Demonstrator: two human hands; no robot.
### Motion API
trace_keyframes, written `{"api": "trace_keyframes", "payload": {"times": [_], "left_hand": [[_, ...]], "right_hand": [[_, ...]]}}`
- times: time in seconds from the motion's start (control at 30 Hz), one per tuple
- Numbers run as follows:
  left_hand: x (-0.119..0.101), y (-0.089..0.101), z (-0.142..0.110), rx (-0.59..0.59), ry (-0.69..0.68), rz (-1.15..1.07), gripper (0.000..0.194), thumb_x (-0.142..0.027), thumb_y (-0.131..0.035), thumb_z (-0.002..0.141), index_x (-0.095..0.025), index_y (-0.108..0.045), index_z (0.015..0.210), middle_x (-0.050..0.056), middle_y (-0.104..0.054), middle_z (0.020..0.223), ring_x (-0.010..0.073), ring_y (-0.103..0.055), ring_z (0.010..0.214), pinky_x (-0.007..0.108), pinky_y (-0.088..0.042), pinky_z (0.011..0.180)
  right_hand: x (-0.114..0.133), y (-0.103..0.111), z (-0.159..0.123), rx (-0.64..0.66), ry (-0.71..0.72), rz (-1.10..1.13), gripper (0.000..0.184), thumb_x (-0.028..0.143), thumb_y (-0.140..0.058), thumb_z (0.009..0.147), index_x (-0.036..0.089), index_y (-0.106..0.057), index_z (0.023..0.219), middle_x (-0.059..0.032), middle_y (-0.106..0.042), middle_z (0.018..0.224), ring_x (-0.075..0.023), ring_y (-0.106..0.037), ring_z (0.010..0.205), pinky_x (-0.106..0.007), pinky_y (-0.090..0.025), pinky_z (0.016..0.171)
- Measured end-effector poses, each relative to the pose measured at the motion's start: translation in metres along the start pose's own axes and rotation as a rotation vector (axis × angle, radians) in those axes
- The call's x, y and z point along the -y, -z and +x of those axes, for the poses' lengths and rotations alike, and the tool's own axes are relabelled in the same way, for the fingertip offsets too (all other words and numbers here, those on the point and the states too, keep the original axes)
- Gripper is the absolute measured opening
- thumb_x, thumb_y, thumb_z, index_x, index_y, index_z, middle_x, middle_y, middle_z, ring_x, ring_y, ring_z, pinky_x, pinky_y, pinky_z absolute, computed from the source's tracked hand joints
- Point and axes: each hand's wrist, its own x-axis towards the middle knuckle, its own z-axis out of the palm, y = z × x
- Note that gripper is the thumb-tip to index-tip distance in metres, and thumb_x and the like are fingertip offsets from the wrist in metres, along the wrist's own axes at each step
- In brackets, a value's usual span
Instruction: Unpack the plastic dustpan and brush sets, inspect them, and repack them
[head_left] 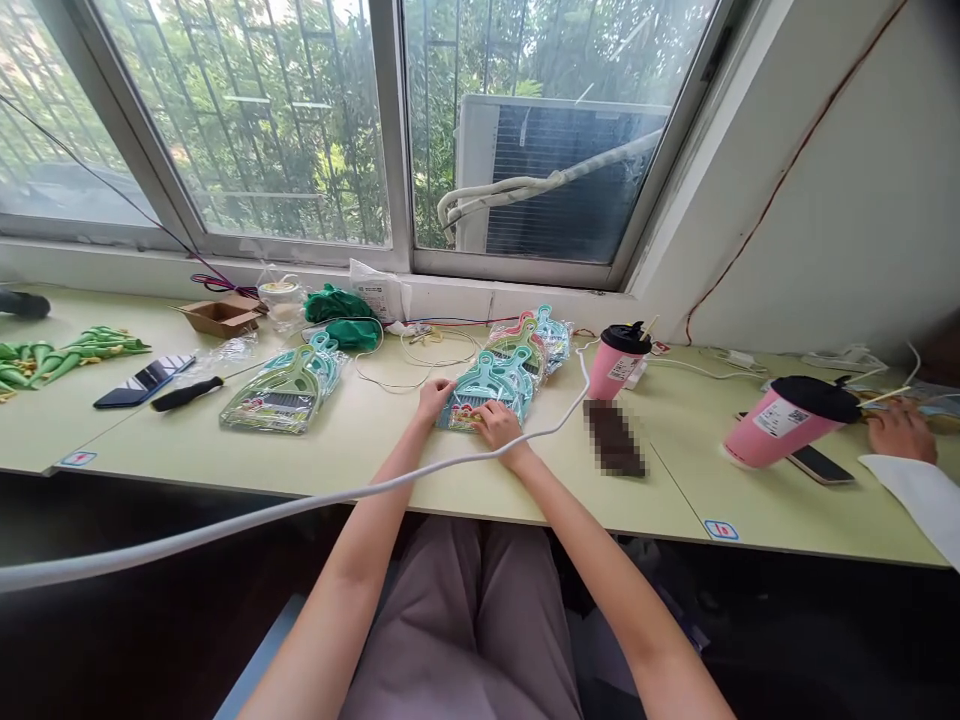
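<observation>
My left hand (433,399) and my right hand (495,423) rest on the near end of a pile of teal toy broom-and-dustpan sets in clear bags (501,372) on the pale green table (360,455). The left fingers curl against the pile's left edge. The right fingers pinch the front packet's lower edge. A second pile of the same sets (289,390) lies to the left. A white cable (315,500) runs across my forearms.
Two pink lidded cups (621,362) (787,420) stand to the right, with a phone (819,464) and a co-worker's hand (900,430). At the left lie a black-handled tool (186,394), a phone (142,381), a cardboard box (221,316) and green parts (75,350).
</observation>
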Motion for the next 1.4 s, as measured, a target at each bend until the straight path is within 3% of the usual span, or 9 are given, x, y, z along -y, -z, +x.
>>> {"api": "trace_keyframes", "payload": {"times": [0.1,0.3,0.47,0.6,0.77,0.87,0.97,1.17,1.4], "left_hand": [[0.003,-0.002,-0.002,0.007,-0.055,0.113,0.028,-0.040,-0.065,0.071,-0.016,-0.063,0.057,0.001,-0.061,0.060,0.0153,-0.055,0.065,0.026,-0.039,0.064],[0.004,0.000,-0.005,-0.070,-0.063,0.154,0.027,-0.040,-0.060,0.076,-0.017,-0.065,0.062,0.000,-0.061,0.060,0.0139,-0.052,0.062,0.025,-0.037,0.062],[0.002,0.002,-0.008,-0.108,-0.076,0.161,0.026,-0.038,-0.060,0.076,-0.017,-0.063,0.061,0.001,-0.061,0.061,0.0138,-0.052,0.064,0.026,-0.037,0.064],[0.000,0.003,-0.011,-0.131,-0.056,0.174,0.027,-0.038,-0.059,0.076,-0.018,-0.061,0.059,0.000,-0.058,0.058,0.0134,-0.049,0.062,0.026,-0.036,0.063],[-0.003,0.004,-0.015,-0.154,-0.071,0.176,0.027,-0.037,-0.059,0.078,-0.018,-0.061,0.058,0.000,-0.057,0.058,0.0131,-0.047,0.060,0.026,-0.035,0.060],[-0.004,0.004,-0.016,-0.159,-0.053,0.177,0.025,-0.034,-0.060,0.078,-0.018,-0.063,0.059,0.001,-0.060,0.058,0.0140,-0.050,0.061,0.026,-0.037,0.062],[-0.003,0.004,-0.014,-0.165,-0.036,0.186,0.022,-0.032,-0.061,0.077,-0.017,-0.065,0.062,0.002,-0.063,0.061,0.0150,-0.053,0.063,0.026,-0.039,0.066],[0.002,0.006,-0.010,-0.157,-0.040,0.203,0.018,-0.030,-0.063,0.076,-0.017,-0.069,0.067,0.006,-0.070,0.071,0.0181,-0.061,0.070,0.028,-0.044,0.072],[0.003,0.009,-0.006,-0.159,0.002,0.199,0.016,-0.031,-0.065,0.073,-0.018,-0.071,0.065,0.007,-0.072,0.070,0.0207,-0.064,0.073,0.030,-0.046,0.074]], "right_hand": [[0.005,-0.001,-0.001,-0.012,-0.010,-0.056,0.011,0.025,-0.063,0.091,0.019,-0.065,0.100,-0.0068,-0.065,0.101,-0.0215,-0.059,0.099,-0.031,-0.045,0.082],[-0.001,0.007,-0.011,-0.158,-0.185,-0.274,0.011,0.025,-0.058,0.093,0.017,-0.064,0.095,-0.0118,-0.064,0.100,-0.0264,-0.057,0.094,-0.036,-0.040,0.077],[-0.011,0.025,-0.019,-0.121,-0.234,-0.249,0.015,0.020,-0.050,0.096,0.018,-0.064,0.092,-0.0097,-0.067,0.098,-0.0228,-0.057,0.093,-0.035,-0.037,0.077],[-0.008,0.031,-0.022,-0.150,-0.256,-0.314,0.021,0.029,-0.050,0.096,0.019,-0.067,0.089,-0.0122,-0.068,0.092,-0.0272,-0.053,0.094,-0.041,-0.034,0.081],[-0.012,0.026,-0.023,-0.302,-0.226,-0.290,0.024,0.029,-0.049,0.095,0.019,-0.068,0.084,-0.0165,-0.066,0.093,-0.0301,-0.051,0.092,-0.049,-0.032,0.086],[-0.015,0.026,-0.023,-0.316,-0.230,-0.246,0.018,0.025,-0.054,0.093,0.021,-0.067,0.083,-0.0147,-0.066,0.100,-0.0308,-0.053,0.099,-0.054,-0.028,0.095],[-0.017,0.029,-0.024,-0.309,-0.189,-0.198,0.014,0.022,-0.056,0.092,0.021,-0.067,0.082,-0.0112,-0.069,0.094,-0.0294,-0.056,0.100,-0.055,-0.025,0.101],[-0.019,0.034,-0.026,-0.325,-0.062,-0.143,0.018,0.024,-0.055,0.094,0.022,-0.065,0.079,-0.0055,-0.071,0.082,-0.0263,-0.059,0.095,-0.052,-0.022,0.105],[-0.015,0.038,-0.026,-0.295,-0.038,-0.202,0.015,0.026,-0.056,0.094,0.020,-0.064,0.083,-0.0055,-0.070,0.084,-0.0248,-0.057,0.092,-0.042,-0.028,0.093]]}}
